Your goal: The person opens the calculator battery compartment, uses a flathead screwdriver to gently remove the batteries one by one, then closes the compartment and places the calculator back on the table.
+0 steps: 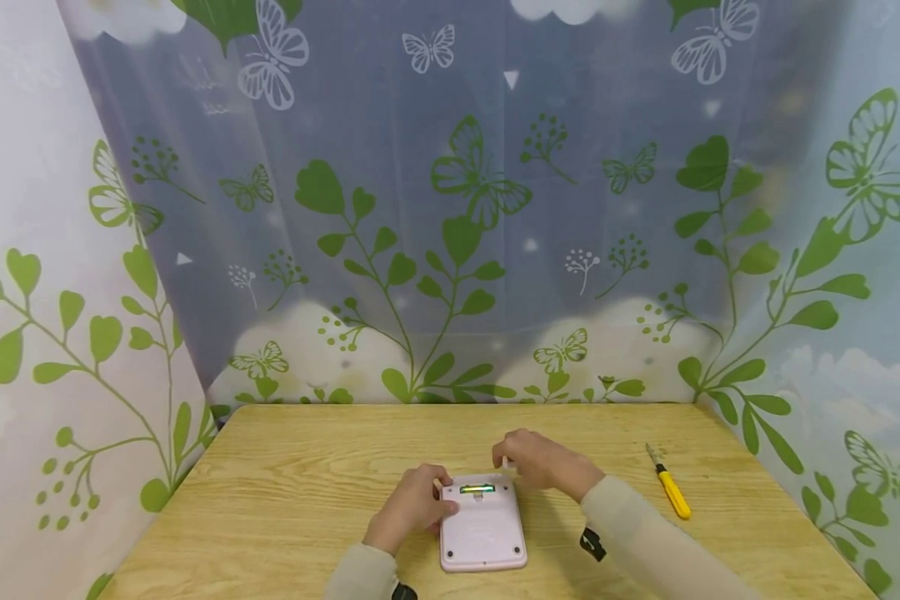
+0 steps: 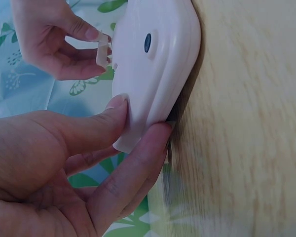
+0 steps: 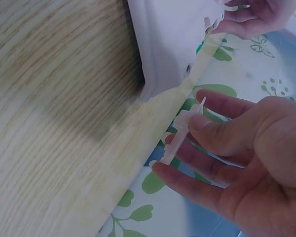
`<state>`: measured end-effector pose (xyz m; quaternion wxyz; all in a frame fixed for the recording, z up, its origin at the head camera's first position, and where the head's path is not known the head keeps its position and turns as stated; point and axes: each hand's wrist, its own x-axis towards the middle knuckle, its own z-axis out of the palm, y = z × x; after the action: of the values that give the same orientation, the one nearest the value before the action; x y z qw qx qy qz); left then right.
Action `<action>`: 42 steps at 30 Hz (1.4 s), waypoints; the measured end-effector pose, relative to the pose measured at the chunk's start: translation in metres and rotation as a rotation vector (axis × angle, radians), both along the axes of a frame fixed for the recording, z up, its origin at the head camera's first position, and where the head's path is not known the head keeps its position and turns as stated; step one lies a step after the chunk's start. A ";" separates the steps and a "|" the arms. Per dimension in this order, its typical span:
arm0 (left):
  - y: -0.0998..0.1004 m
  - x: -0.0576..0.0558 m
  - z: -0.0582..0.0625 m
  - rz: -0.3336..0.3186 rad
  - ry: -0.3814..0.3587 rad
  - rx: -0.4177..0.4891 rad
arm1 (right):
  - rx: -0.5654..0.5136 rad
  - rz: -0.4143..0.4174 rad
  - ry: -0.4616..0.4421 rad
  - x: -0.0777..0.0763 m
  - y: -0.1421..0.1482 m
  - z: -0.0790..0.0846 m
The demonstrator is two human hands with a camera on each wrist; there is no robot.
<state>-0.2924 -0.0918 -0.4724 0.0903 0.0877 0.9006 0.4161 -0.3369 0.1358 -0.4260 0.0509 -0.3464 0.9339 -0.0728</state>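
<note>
**Braced on the left, pinched on the right**

Head: on the worktop (image 1: 330, 450), midway between its side edges, a pale pink device (image 1: 483, 529) lies back up, presumably so its battery slot (image 1: 477, 489) is reachable. A yellow-handled tool (image 1: 672, 492) lies nearer the right edge.

Left wrist: the left hand (image 2: 44, 153) grips the device's side, probably for steadiness.

Right wrist: the right hand (image 3: 259, 148) pinches a small pale cover (image 3: 181, 123), apart from the device.
</note>
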 end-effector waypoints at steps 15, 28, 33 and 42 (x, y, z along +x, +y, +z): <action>0.000 0.001 -0.001 -0.002 0.015 0.014 | -0.011 0.002 -0.062 -0.003 0.016 -0.001; 0.000 0.000 -0.001 0.002 0.017 0.007 | -0.028 0.020 -0.055 -0.008 0.030 0.002; 0.001 0.000 0.001 0.009 0.006 -0.014 | -0.036 0.023 -0.045 -0.012 0.036 0.000; 0.001 0.001 0.002 0.009 0.005 -0.022 | -0.023 -0.032 -0.064 -0.022 0.048 -0.010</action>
<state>-0.2916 -0.0906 -0.4703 0.0873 0.0836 0.9057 0.4063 -0.3591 0.1834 -0.4363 0.0757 -0.3294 0.9363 -0.0954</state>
